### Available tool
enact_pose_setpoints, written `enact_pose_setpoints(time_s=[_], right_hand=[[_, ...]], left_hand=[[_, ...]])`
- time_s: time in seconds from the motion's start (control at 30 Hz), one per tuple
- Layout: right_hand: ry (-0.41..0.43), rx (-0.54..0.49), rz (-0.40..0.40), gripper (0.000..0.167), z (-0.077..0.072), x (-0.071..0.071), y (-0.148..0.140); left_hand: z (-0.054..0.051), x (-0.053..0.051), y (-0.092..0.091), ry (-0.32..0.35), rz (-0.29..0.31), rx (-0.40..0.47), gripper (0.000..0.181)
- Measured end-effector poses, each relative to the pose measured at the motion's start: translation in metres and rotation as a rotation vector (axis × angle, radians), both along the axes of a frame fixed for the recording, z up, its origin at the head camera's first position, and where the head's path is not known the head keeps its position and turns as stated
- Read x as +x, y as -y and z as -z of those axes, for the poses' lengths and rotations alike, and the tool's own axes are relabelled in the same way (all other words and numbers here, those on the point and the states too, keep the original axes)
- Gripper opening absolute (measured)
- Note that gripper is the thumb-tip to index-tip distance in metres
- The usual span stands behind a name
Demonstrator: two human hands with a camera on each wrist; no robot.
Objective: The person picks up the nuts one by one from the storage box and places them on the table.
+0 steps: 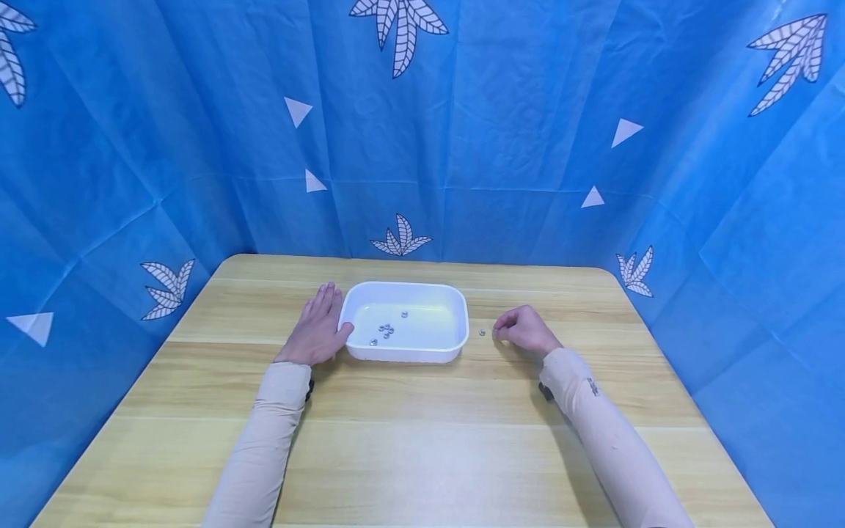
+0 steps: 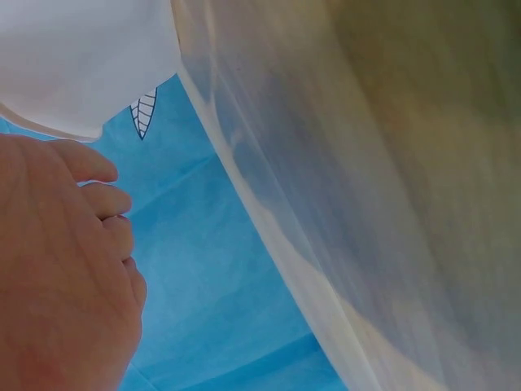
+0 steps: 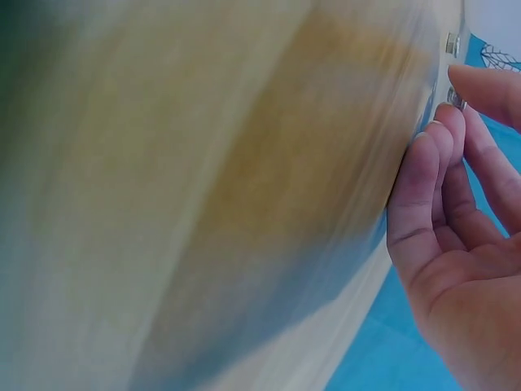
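A: Where is your left hand [image 1: 318, 330]?

B: Released. You have it laid out just left of the tray [image 1: 403, 355], fingers straight, with your thumb touching the tray's near left corner.

A: And your right hand [image 1: 526, 330]?

B: Grasping. You pinch a nut [image 3: 457, 98] between thumb and fingertips, low over the tabletop [image 1: 422, 455], to the right of the tray; your other fingers are curled in.

A: Is that the only nut outside the tray?

B: No. A loose nut [image 1: 482, 332] lies on the tabletop between your right hand and the tray, near your fingertips but apart from them.

A: What does your tray hold?

B: Small metal nuts [image 1: 386, 336]: most sit together left of the middle, one is nearer the front left, and one lies farther back.

A: Anything around you?

B: A blue curtain [image 1: 495, 132] with white leaves and triangles, behind the tabletop and along both sides.
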State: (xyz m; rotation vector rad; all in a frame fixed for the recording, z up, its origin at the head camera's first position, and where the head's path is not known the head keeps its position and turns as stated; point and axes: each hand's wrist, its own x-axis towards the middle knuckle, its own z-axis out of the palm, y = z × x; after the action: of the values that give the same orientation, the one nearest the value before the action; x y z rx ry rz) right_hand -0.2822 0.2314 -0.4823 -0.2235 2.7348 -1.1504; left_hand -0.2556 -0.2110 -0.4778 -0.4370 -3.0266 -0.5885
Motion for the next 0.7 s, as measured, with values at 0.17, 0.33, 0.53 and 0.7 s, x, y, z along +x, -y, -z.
enact_pose_setpoints(time_s=[0.17,0.33,0.53,0.7], right_hand=[[0.02,0.017,-0.008,0.013,-0.0015,-0.0007,0.0019],[0.031,0.023,-0.011,0.011,-0.0009,-0.0024,0.0031],[0.049,0.034,-0.036,0.01,-0.0026,-0.0045,0.0056],[0.066,0.043,-0.057,0.012,-0.0055,-0.0052,0.0075]], left_hand=[[-0.0008,0.0007,-0.0009,-0.004,0.001,-0.004,0.078],[-0.0022,0.0014,-0.0012,0.01,0.0,-0.008,0.077],[-0.0037,0.0031,-0.0018,0.003,0.0,-0.005,0.077],[-0.0041,0.0036,-0.0022,-0.011,0.0,0.0,0.077]])
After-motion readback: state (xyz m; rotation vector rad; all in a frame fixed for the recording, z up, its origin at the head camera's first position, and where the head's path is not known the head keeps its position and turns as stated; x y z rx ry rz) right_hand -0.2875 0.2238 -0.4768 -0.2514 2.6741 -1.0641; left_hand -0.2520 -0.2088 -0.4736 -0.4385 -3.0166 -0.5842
